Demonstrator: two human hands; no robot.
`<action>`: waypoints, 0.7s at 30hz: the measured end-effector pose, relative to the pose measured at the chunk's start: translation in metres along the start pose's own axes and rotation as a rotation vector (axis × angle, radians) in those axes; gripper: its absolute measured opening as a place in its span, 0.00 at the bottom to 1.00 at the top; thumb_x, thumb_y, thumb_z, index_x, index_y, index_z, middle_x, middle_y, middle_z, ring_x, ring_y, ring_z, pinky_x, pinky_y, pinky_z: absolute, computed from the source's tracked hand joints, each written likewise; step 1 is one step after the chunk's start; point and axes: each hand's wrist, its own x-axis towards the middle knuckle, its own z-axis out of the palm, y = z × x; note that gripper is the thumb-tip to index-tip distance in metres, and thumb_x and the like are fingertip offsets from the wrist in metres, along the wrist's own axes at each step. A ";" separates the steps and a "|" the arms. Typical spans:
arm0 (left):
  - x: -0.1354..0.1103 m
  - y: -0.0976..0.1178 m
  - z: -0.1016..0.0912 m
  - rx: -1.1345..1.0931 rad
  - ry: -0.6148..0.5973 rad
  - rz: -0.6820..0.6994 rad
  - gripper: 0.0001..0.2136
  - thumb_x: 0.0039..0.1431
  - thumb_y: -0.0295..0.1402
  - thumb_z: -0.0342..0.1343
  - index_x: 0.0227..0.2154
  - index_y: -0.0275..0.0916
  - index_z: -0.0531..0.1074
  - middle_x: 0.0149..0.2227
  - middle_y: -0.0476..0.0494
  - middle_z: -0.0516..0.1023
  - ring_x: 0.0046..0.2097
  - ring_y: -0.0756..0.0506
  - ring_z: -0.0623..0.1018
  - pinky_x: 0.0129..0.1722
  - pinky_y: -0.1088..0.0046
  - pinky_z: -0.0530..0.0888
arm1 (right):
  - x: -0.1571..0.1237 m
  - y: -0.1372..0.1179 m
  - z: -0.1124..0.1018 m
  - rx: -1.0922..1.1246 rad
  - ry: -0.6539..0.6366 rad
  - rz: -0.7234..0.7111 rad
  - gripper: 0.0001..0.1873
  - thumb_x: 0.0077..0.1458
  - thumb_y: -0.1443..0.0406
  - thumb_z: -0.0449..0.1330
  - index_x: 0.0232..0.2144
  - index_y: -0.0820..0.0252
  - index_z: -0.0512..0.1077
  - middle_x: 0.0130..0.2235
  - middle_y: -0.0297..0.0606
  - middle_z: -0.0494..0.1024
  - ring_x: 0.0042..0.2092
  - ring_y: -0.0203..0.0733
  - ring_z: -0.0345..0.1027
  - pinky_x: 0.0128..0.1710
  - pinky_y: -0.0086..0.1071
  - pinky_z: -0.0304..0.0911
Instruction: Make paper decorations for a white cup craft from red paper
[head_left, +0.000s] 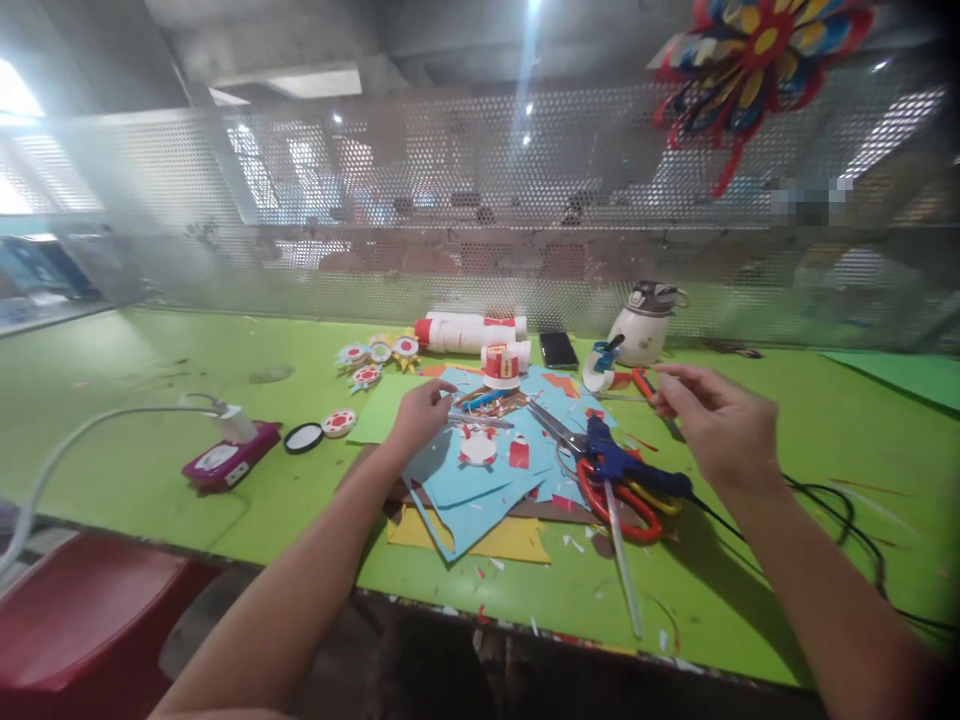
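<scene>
My left hand (421, 412) hovers at the left of a pile of light blue sheets (469, 505), its fingers curled together; what they hold, if anything, is hidden. Close to its fingertips lie a blue pen (486, 400) and a thin silvery tool (487, 421). My right hand (724, 425) is raised at the right with thumb and forefinger pinched; I cannot make out anything between them. Just behind it is a red-handled tool (643, 382). Between my hands are a blue glue gun (611, 455), red-handled scissors (619, 515), a white disc with red pieces (478, 450) and a small red-and-white cup shape (501, 367).
White rolls (465, 332), a black phone (559, 350), a tape dispenser (600, 368) and a white jug (643, 325) stand along the back. Decorated discs (366, 376) and a purple power strip (231, 457) lie left. A black cable (847, 520) runs right. A perforated screen (450, 200) closes the far side.
</scene>
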 end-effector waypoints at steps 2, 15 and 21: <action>0.000 -0.002 0.001 -0.001 -0.011 0.004 0.13 0.52 0.33 0.49 0.37 0.36 0.75 0.16 0.52 0.70 0.22 0.49 0.70 0.26 0.75 0.65 | 0.000 0.000 0.001 0.001 -0.004 0.001 0.11 0.52 0.63 0.61 0.38 0.60 0.76 0.24 0.33 0.75 0.25 0.33 0.68 0.27 0.28 0.68; -0.001 0.001 -0.003 0.013 -0.017 0.051 0.10 0.51 0.36 0.49 0.22 0.38 0.71 0.18 0.50 0.72 0.23 0.49 0.70 0.26 0.74 0.63 | 0.000 0.001 0.004 -0.002 -0.023 0.032 0.10 0.50 0.62 0.61 0.35 0.60 0.77 0.23 0.33 0.75 0.24 0.34 0.68 0.27 0.30 0.68; -0.003 0.007 -0.008 -0.003 -0.024 0.096 0.11 0.51 0.36 0.50 0.19 0.38 0.68 0.17 0.50 0.71 0.23 0.49 0.69 0.26 0.73 0.63 | 0.000 0.003 0.006 0.032 -0.055 -0.008 0.11 0.51 0.62 0.60 0.35 0.63 0.76 0.22 0.33 0.74 0.23 0.34 0.67 0.26 0.30 0.67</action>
